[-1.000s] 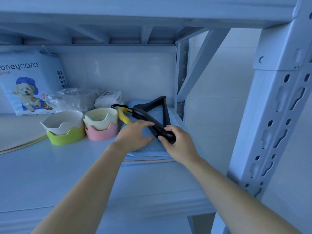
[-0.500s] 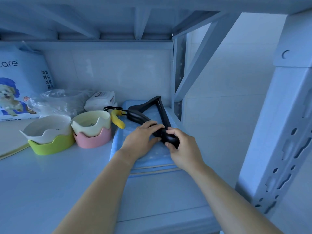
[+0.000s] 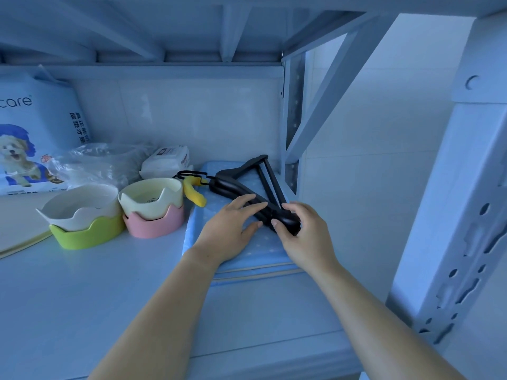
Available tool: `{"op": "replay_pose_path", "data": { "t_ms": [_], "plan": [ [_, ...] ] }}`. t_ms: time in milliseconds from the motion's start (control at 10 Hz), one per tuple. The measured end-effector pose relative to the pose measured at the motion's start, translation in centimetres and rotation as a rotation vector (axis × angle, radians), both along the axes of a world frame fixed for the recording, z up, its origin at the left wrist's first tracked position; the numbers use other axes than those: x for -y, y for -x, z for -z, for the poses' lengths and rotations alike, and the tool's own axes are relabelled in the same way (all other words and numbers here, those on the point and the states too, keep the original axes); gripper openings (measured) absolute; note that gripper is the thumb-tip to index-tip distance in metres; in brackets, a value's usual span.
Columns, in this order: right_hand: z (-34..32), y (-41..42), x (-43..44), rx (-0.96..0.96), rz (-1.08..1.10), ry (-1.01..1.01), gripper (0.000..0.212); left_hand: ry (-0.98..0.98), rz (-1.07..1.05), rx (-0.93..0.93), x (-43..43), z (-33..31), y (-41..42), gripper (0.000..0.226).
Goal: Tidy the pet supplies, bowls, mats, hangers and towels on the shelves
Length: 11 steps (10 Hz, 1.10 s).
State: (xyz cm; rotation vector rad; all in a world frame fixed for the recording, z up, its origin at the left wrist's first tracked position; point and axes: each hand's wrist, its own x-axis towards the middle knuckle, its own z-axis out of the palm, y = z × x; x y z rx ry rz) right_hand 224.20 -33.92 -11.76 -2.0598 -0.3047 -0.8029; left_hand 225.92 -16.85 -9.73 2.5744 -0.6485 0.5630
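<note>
Black hangers [image 3: 241, 182] lie stacked on a pile of folded blue dotted mats [image 3: 247, 253] at the right end of the shelf. My right hand [image 3: 304, 234] grips the near end of the hangers, fingers curled round it. My left hand [image 3: 233, 229] lies flat beside it, straight fingers touching the hangers' arm. A yellow hanger [image 3: 196, 192] pokes out at the hooks. Left of the mats stand a cream bowl in a pink base [image 3: 153, 212] and a white bowl in a green base [image 3: 82, 218].
At the back lie a white wipes pack [image 3: 167, 160], a clear plastic bag [image 3: 101, 163] and a blue pet-pad package [image 3: 33, 138]. A beige mat [image 3: 19, 229] lies at the far left. The rack's post [image 3: 463, 215] and diagonal brace [image 3: 329, 86] stand right.
The view has shifted closer and to the right. Both hands stay on the black hangers, which have been nudged slightly along the mats.
</note>
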Motion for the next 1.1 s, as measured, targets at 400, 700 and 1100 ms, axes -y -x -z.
{"op": "replay_pose_path", "data": {
  "t_ms": [400, 700, 1100],
  "plan": [
    [-0.1, 0.3, 0.0, -0.015, 0.015, 0.028, 0.040, 0.015, -0.002, 0.007, 0.0, 0.3, -0.5, 0.051],
    [0.1, -0.2, -0.2, -0.037, 0.018, 0.066, 0.036, 0.042, 0.019, -0.020, 0.0, 0.3, -0.5, 0.050],
    [-1.8, 2.0, 0.5, -0.021, -0.003, 0.313, 0.053, -0.028, -0.134, -0.030, -1.5, -1.7, 3.4, 0.044]
  ]
}}
